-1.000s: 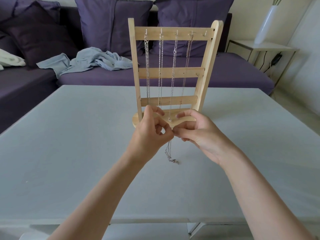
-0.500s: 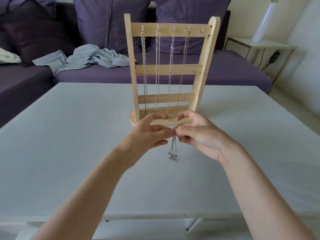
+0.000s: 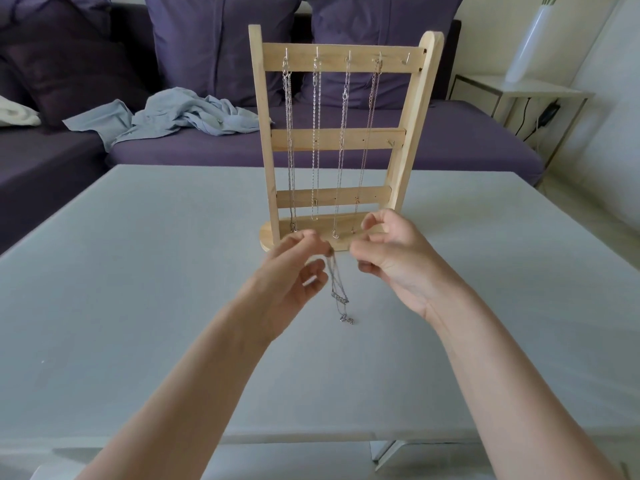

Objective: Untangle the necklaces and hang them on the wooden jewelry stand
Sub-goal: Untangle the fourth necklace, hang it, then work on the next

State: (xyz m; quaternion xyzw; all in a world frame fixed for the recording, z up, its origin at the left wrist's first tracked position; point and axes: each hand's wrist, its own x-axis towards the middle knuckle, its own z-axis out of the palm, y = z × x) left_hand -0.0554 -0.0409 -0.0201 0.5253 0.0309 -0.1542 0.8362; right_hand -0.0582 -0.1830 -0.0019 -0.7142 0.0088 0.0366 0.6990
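The left hand [image 3: 294, 271] pinched the tangled necklace [image 3: 339, 292] above the worktop [image 3: 138, 271] centre, before the stand [image 3: 341, 140], the right hand [image 3: 391, 258] loosely curled and apparently empty; pulling hard would likely tighten the knot.

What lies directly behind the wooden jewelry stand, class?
Behind the wooden jewelry stand you see a purple sofa with cushions and crumpled blue cloth. The stand's slats and hanging necklaces hide strips of it.
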